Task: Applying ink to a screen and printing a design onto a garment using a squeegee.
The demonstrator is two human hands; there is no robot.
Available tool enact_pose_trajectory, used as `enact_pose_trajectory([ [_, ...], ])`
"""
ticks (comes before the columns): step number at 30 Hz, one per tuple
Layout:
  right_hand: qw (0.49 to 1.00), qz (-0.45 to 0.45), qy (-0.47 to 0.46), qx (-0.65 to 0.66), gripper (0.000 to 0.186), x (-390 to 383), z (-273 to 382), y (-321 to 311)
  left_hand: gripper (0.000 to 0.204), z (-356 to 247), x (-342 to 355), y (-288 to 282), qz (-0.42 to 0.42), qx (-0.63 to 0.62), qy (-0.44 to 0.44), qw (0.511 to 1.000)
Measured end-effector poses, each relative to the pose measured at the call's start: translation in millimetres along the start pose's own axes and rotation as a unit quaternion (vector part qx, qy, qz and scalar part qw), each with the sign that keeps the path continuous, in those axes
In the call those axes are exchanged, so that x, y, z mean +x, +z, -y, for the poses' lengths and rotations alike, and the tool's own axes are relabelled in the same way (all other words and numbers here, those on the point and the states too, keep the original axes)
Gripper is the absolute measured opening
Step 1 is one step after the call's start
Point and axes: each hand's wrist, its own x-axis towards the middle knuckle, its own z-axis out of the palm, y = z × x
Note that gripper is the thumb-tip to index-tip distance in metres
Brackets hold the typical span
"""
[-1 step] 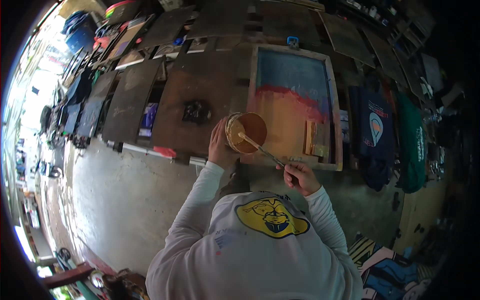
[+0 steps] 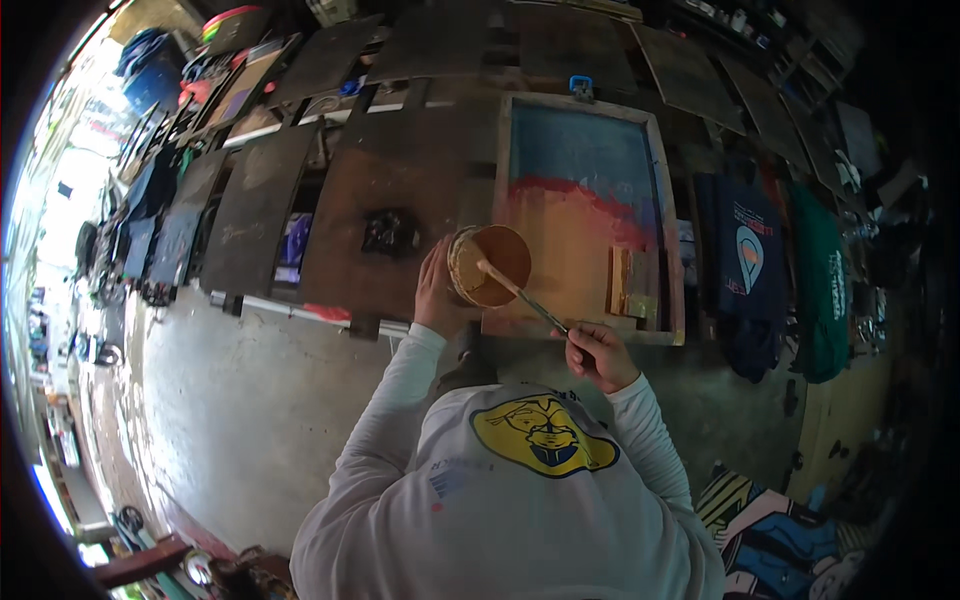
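Observation:
My left hand (image 2: 437, 288) is wrapped round the left side of a round tub (image 2: 510, 258), tilted so its orange-brown inside shows. Thick tan paint-like stuff coats its left inner wall and smears the outside. In my right hand (image 2: 600, 356) is the handle of a slim stirring tool (image 2: 537, 307), slanting up and left. Its pale, coated end lies inside the tub; whether it is a brush or a spatula I cannot tell. Just beyond the tub lies a wood-framed printing screen (image 2: 590, 215), blue at the far end, red across the middle and tan nearer me.
A wooden-edged squeegee-like block (image 2: 622, 282) rests in the screen's near right corner. A blue-handled clamp (image 2: 581, 87) sits at its far edge. Left of the tub, a crumpled black thing (image 2: 390, 231) lies on a dark board (image 2: 345, 180). Navy (image 2: 742, 260) and green shirts (image 2: 822, 285) drape at right.

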Motion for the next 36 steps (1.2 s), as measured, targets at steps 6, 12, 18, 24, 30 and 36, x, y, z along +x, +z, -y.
enact_pose_trajectory([
  [6,0.994,-0.052,-0.075,0.068,0.031,68.5,23.1,37.2,0.118,75.4,90.0,10.4,0.053,-0.042,-0.002,0.998],
  [12,0.987,-0.095,-0.096,0.090,0.030,126.6,31.5,62.8,0.113,114.6,157.6,28.5,0.106,-0.052,-0.020,0.993],
  [18,0.982,-0.140,-0.076,0.102,0.028,153.3,36.3,69.5,0.111,130.3,179.1,43.1,0.136,-0.091,-0.027,0.986],
  [24,0.977,-0.140,-0.046,0.154,0.028,165.9,33.1,67.4,0.112,137.4,178.1,43.1,0.129,-0.115,-0.018,0.985],
  [30,0.977,-0.201,-0.053,-0.042,0.024,174.2,46.6,64.9,0.112,149.0,182.4,32.8,0.085,-0.081,0.022,0.993],
  [36,0.895,-0.242,-0.136,-0.349,0.025,167.6,65.1,70.0,0.107,151.3,184.1,25.0,0.097,-0.045,0.073,0.992],
])
